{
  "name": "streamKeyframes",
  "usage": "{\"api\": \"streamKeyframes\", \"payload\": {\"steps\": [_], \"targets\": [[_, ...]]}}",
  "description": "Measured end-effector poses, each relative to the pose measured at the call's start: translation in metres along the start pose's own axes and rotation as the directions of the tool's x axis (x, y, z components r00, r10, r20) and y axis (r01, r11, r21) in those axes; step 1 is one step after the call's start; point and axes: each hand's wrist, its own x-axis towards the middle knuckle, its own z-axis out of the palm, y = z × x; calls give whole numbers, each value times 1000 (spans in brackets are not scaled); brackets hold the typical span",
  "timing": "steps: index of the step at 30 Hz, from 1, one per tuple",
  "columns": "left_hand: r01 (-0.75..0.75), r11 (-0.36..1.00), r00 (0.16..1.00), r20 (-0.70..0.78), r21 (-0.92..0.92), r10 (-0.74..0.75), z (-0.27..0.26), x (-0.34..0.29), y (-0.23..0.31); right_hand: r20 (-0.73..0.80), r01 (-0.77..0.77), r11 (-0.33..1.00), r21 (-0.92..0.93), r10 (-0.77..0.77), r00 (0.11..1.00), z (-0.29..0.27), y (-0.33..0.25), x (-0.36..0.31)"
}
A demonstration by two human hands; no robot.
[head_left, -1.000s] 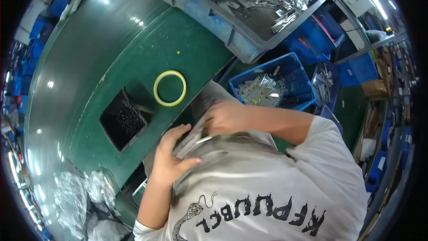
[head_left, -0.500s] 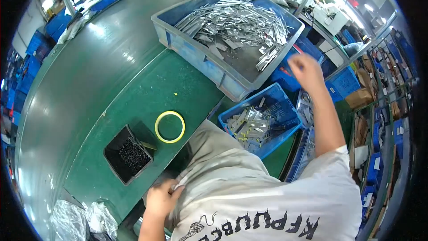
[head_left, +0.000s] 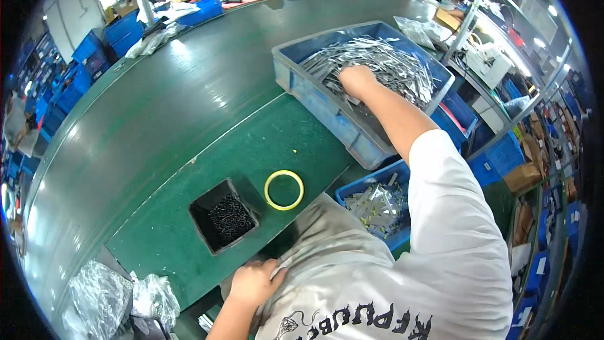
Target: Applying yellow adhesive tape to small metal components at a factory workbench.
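The right hand [head_left: 357, 80] moves from beside the large blue bin [head_left: 314, 102] to its silvery strips [head_left: 402, 72], grip unseen, best pinching lightly; the left hand [head_left: 255, 282] curls, contents unclear.

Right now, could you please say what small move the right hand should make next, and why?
Perhaps close the right hand on a few silvery strips, since it reaches into the large blue bin that holds them; whether it already grips any is unclear.
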Motion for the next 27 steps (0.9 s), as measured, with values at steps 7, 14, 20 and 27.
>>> {"api": "streamKeyframes", "payload": {"steps": [7, 14, 20, 27], "targets": [[-54, 997, 997, 43, -46, 56, -1, 2, -3, -147, -55, 997, 49, 62, 987, 26, 14, 3], [-104, 994, 994, 18, -21, 104, 0, 4, -4, -238, 26, 981, 195, 21, 971, 6, 17, -6], [-55, 997, 998, 33, -57, 57, -7, 4, 3, -318, 2, 964, 265, 86, 944, -2, 14, -11], [-108, 994, 994, 19, -30, 109, -6, 1, 3, -178, 11, 999, 32, -6, 984, 30, 16, -10]]}}
